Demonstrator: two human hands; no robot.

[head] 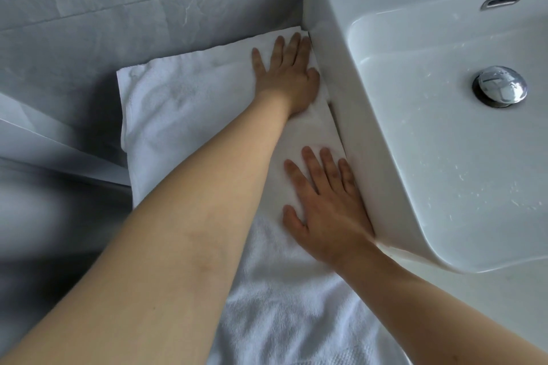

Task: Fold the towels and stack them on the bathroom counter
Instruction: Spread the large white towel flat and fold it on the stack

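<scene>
Two bare hands lie flat on a white towel [184, 109] that is spread on the counter beside the white sink [430, 157], its right edge running along the sink's outer wall and its far edge close to the grey tiled wall [118, 9]. The left hand [287, 74] reaches to the towel's far right corner, palm down, fingers straight and slightly spread, with the thumb side touching or nearly touching the sink wall (which of the two cannot be told). The right hand [323, 201] rests nearer the person, also palm down with straight, lightly parted fingers, its outer edge against the sink wall. The near part of the towel looks rumpled, while the part under the hands lies smooth. Inside the basin sit a chrome drain plug [500, 85] and an overflow slot [502, 0].
</scene>
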